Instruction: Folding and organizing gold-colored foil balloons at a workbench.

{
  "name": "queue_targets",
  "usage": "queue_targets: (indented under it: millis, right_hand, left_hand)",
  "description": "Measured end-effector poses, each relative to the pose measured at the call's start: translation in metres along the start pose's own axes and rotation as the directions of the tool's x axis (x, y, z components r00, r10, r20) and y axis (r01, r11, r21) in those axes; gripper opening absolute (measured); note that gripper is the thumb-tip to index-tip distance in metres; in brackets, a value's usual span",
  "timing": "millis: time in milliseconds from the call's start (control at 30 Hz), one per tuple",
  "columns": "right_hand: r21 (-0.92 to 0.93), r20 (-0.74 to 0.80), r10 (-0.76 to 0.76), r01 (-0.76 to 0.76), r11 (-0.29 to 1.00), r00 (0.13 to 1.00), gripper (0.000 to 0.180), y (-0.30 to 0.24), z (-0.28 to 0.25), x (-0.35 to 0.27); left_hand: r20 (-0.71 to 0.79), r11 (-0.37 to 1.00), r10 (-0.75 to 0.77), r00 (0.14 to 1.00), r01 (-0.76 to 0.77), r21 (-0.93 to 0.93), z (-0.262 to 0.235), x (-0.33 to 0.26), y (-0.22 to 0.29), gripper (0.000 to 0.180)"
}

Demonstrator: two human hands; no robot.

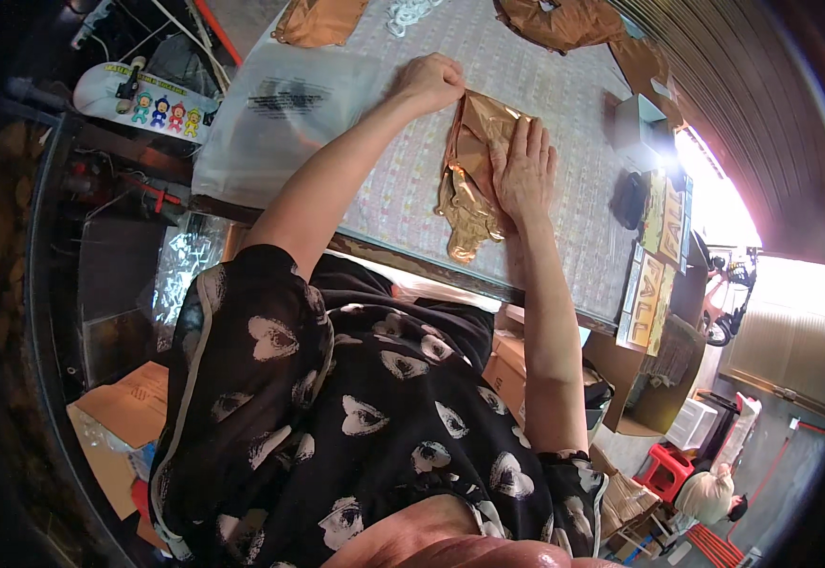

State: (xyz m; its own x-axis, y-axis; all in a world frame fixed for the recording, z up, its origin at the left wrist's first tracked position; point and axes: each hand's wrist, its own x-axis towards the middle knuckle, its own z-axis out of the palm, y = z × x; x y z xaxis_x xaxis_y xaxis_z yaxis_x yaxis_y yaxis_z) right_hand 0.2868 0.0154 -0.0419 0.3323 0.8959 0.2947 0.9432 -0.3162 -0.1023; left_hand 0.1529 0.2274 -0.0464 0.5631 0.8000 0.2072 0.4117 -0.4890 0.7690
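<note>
A shiny copper-coloured foil balloon [477,142], flat and partly folded, lies on the patterned tabletop [384,194]. Its crumpled lower end [467,222] points toward me, near the table's front edge. My left hand [431,83] is closed at the balloon's far left corner, fingers curled in a pinch. My right hand [524,175] lies flat on the balloon's right side, fingers stretched out and pointing away from me. Part of the foil is hidden under that palm. To the left of the balloon, a large clear plastic bag [285,95] is spread under my left forearm.
More copper foil [320,21] lies at the far left, and a larger crumpled foil piece [564,26] at the far right. Between them is a white chain-like bundle [411,14]. A white box [638,128] and black object [630,199] line the right edge. A skateboard [147,99] is left.
</note>
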Motion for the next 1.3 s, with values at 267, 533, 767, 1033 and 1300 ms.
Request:
queue_targets:
  millis: [267,533,767,1033,1300]
  right_hand:
    - [0.000,-0.036,-0.023,0.023,1.000,0.999,0.072,0.002,0.002,-0.002]
    - [-0.029,-0.039,-0.012,0.011,1.000,0.999,0.071,0.001,0.002,-0.001]
    - [-0.014,-0.045,0.007,-0.008,1.000,0.999,0.071,0.000,0.003,-0.001]
    - [0.000,-0.036,0.019,-0.019,1.000,0.999,0.072,-0.001,0.000,0.000]
    - [0.011,-0.012,0.032,-0.032,0.999,0.999,0.073,-0.003,0.000,0.000]
  left_hand:
    - [-0.038,0.999,0.041,0.998,-0.041,-0.005,0.001,-0.005,0.001,0.014]
    - [0.040,0.995,0.093,0.995,-0.094,0.040,-0.010,-0.012,0.004,0.023]
    - [-0.018,0.936,-0.239,0.971,0.235,0.263,-0.005,-0.006,0.041,0.045]
    - [-0.076,0.888,-0.375,0.924,0.381,0.258,0.005,-0.006,0.039,0.064]
    - [-0.082,0.921,-0.299,0.951,0.310,0.237,0.005,-0.015,0.040,0.031]
